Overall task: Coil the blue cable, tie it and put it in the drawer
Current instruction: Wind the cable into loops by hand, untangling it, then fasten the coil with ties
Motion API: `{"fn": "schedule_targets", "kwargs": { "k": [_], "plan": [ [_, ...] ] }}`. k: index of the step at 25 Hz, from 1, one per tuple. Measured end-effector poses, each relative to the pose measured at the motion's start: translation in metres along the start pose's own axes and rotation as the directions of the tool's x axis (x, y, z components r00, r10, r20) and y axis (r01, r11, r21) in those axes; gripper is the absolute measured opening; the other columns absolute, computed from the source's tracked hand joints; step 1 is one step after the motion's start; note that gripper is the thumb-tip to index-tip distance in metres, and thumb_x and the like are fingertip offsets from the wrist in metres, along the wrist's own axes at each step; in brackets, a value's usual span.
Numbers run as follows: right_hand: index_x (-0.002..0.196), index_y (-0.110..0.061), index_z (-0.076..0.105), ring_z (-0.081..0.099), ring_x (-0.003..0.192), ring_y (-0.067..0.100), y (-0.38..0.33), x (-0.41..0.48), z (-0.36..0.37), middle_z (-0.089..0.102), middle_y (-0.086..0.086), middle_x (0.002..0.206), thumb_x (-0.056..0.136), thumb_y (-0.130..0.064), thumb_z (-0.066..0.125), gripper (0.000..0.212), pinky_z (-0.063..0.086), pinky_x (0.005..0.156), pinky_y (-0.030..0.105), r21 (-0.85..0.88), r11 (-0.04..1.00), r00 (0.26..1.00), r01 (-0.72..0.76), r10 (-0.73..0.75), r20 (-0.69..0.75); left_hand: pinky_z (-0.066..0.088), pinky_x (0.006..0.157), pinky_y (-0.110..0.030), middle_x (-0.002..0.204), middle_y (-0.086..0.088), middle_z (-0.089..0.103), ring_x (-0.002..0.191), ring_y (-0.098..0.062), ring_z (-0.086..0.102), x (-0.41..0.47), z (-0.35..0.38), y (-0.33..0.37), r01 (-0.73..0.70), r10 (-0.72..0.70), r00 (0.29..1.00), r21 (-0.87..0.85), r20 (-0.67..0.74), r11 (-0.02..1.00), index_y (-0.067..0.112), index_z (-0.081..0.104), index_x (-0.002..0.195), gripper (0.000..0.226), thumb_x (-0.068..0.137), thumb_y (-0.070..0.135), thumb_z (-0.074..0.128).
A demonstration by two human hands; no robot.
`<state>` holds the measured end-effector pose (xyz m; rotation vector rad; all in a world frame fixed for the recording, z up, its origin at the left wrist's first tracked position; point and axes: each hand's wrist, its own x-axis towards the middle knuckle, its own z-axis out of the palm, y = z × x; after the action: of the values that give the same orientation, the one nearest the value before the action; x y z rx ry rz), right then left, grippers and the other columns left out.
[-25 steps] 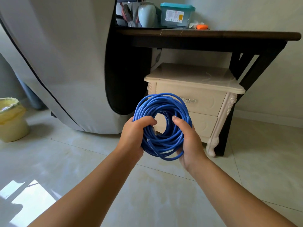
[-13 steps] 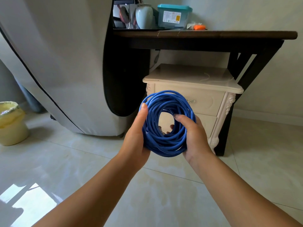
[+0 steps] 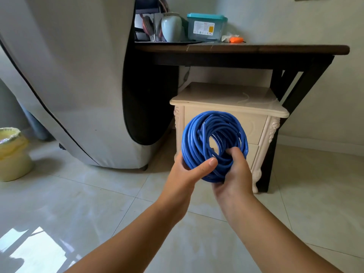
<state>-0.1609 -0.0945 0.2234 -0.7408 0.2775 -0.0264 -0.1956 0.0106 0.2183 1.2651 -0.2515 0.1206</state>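
The blue cable [image 3: 199, 134] is wound into a thick round coil and stands upright in front of me. My left hand [image 3: 189, 174] grips its lower left, thumb lying across the front strands. My right hand [image 3: 235, 172] cups the coil's bottom right, fingers hooked through the centre hole. Behind the coil stands a cream nightstand [image 3: 228, 97] with two shut drawers; the upper drawer [image 3: 254, 128] shows to the right of the coil. I see no tie on the coil.
The nightstand sits under a dark wooden table [image 3: 246, 49] holding a teal-lidded box [image 3: 206, 27] and a pale jar [image 3: 171, 27]. A large grey covered object [image 3: 69, 85] fills the left. A yellow bin [image 3: 12, 154] stands far left on the tiled floor.
Both hands have shifted lower on the coil: the left thumb now lies across the front, and the right hand has slid under the bottom. I have come closer to the nightstand.
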Motion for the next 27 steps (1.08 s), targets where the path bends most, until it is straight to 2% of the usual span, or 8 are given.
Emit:
{"fn": "schedule_targets", "kwargs": {
  "k": [4, 8, 12, 15, 18, 22, 24, 27],
  "plan": [
    [0.123, -0.015, 0.061, 0.074, 0.088, 0.019, 0.012, 0.0, 0.004, 0.072, 0.008, 0.111, 0.086, -0.016, 0.056, 0.037, 0.058, 0.071, 0.034, 0.047, 0.999, 0.997, -0.013, 0.017, -0.075, 0.057, 0.085, -0.036, 0.106, -0.007, 0.073, 0.102, -0.022, 0.07, 0.015, 0.008, -0.001, -0.01, 0.013, 0.992, 0.026, -0.123, 1.0, 0.023, 0.067, 0.11, 0.045, 0.068, 0.036, 0.077],
    [0.117, -0.01, 0.062, 0.072, 0.085, 0.023, 0.019, 0.009, 0.01, 0.071, 0.012, 0.102, 0.086, -0.01, 0.052, 0.032, 0.057, 0.072, 0.036, 0.038, 0.998, 0.988, 0.049, -0.043, -0.145, 0.056, 0.077, -0.03, 0.099, -0.007, 0.073, 0.094, -0.018, 0.071, 0.03, 0.011, -0.007, 0.037, -0.036, 0.978, 0.002, -0.207, 0.999, 0.016, 0.066, 0.11, 0.049, 0.067, 0.038, 0.077],
    [0.122, -0.016, 0.056, 0.069, 0.096, 0.027, 0.028, 0.028, 0.019, 0.068, 0.01, 0.107, 0.087, -0.011, 0.053, 0.035, 0.057, 0.083, 0.042, -0.038, 0.997, 0.968, 0.074, -0.081, -0.238, 0.057, 0.081, -0.033, 0.09, -0.005, 0.072, 0.087, -0.017, 0.07, 0.052, -0.001, -0.01, 0.102, -0.11, 0.977, -0.055, -0.182, 0.993, 0.02, 0.07, 0.098, 0.032, 0.07, 0.033, 0.078],
    [0.125, -0.016, 0.051, 0.066, 0.091, 0.022, 0.03, 0.047, 0.026, 0.066, 0.009, 0.11, 0.088, -0.015, 0.054, 0.037, 0.055, 0.073, 0.036, -0.151, 0.988, 0.953, 0.046, -0.088, -0.288, 0.055, 0.079, -0.036, 0.081, -0.005, 0.068, 0.079, -0.017, 0.065, 0.076, -0.009, -0.012, 0.134, -0.153, 0.969, -0.11, -0.192, 0.985, 0.015, 0.068, 0.093, 0.023, 0.071, 0.022, 0.072],
    [0.123, -0.016, 0.051, 0.063, 0.089, 0.018, 0.026, 0.066, 0.031, 0.065, 0.007, 0.11, 0.088, -0.025, 0.057, 0.036, 0.046, 0.065, 0.028, -0.276, 0.961, 0.96, -0.026, -0.053, -0.276, 0.054, 0.078, -0.04, 0.076, -0.007, 0.065, 0.076, -0.021, 0.064, 0.102, -0.019, -0.021, 0.131, -0.162, 0.954, -0.134, -0.251, 0.982, 0.011, 0.067, 0.089, 0.021, 0.07, 0.019, 0.069],
    [0.115, -0.019, 0.055, 0.06, 0.098, 0.01, 0.0, 0.103, 0.03, 0.065, -0.003, 0.108, 0.092, -0.052, 0.053, 0.04, 0.043, 0.075, 0.029, -0.426, 0.904, 0.971, 0.026, -0.125, -0.205, 0.055, 0.08, -0.045, 0.079, -0.016, 0.066, 0.081, -0.032, 0.066, 0.136, -0.032, -0.034, 0.164, -0.217, 0.927, -0.19, -0.306, 0.968, 0.005, 0.064, 0.094, 0.025, 0.073, 0.018, 0.071],
    [0.112, -0.023, 0.053, 0.058, 0.096, 0.008, -0.03, 0.142, 0.025, 0.061, -0.007, 0.104, 0.097, -0.045, 0.05, 0.028, 0.044, 0.08, 0.032, -0.548, 0.822, 0.933, 0.155, -0.303, -0.191, 0.057, 0.071, -0.04, 0.081, -0.016, 0.063, 0.078, -0.029, 0.065, 0.158, -0.035, -0.036, 0.176, -0.229, 0.921, -0.188, -0.316, 0.966, 0.007, 0.064, 0.092, 0.014, 0.082, 0.013, 0.071],
    [0.104, -0.025, 0.061, 0.062, 0.105, 0.019, -0.076, 0.209, 0.022, 0.065, -0.001, 0.109, 0.098, -0.024, 0.052, 0.01, 0.051, 0.095, 0.041, -0.801, 0.491, 0.864, 0.344, -0.498, 0.066, 0.054, 0.074, -0.041, 0.085, -0.013, 0.062, 0.081, -0.027, 0.064, 0.197, -0.04, -0.034, 0.191, -0.229, 0.916, -0.143, -0.33, 0.971, 0.009, 0.064, 0.09, 0.014, 0.083, 0.017, 0.072]
  ]
}}
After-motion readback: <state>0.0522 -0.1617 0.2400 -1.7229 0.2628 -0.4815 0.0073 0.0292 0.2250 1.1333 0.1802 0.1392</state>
